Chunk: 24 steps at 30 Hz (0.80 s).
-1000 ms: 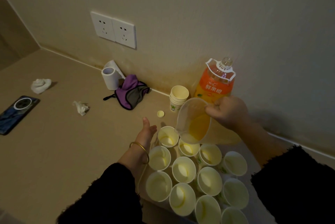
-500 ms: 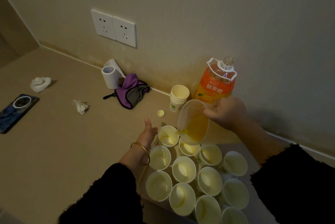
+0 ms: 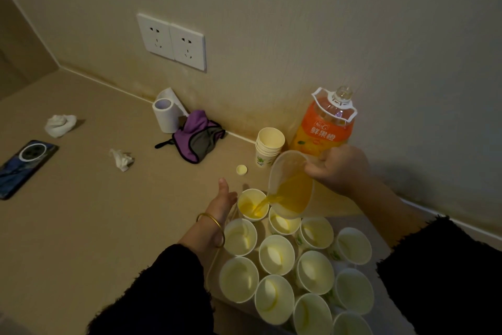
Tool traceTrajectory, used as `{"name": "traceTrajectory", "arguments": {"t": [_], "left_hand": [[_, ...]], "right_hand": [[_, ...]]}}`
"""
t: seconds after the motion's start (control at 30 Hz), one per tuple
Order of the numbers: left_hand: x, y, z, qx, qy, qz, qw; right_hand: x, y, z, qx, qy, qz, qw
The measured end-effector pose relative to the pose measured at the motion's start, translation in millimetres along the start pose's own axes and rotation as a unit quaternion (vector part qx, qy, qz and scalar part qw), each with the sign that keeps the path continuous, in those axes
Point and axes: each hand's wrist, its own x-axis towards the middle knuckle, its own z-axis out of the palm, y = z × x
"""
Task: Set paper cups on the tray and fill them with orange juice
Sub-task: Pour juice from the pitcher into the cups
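Observation:
Several white paper cups (image 3: 276,254) stand packed together on a tray (image 3: 213,261) at the bottom centre. My right hand (image 3: 336,167) grips a clear plastic jug (image 3: 292,185) tilted to the left. Orange juice streams from it into the far-left cup (image 3: 251,203), which holds some juice. My left hand (image 3: 221,199) grips the side of that cup, thumb raised. The other cups look empty. An uncapped orange juice bottle (image 3: 324,128) stands against the wall behind the jug.
A stack of spare paper cups (image 3: 269,148) and a small yellow cap (image 3: 241,169) sit near the bottle. Further left lie a purple cloth (image 3: 198,135), a paper roll (image 3: 165,114), crumpled tissues (image 3: 122,159), and a phone (image 3: 25,165). Wall sockets (image 3: 172,41) hang above.
The jug has tipped further to the left and juice now pours into the far-left cup. My left hand has stayed beside that cup.

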Motion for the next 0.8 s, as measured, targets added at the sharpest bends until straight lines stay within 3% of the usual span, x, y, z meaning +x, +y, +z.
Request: {"name": "traceTrajectory", "arguments": {"t": [0.8], "left_hand": [[-8.8, -0.1, 1.9, 0.029, 0.004, 0.016, 0.999]], "right_hand": [[2.8, 0.8, 2.4, -0.005, 0.028, -0.008, 1.000]]}}
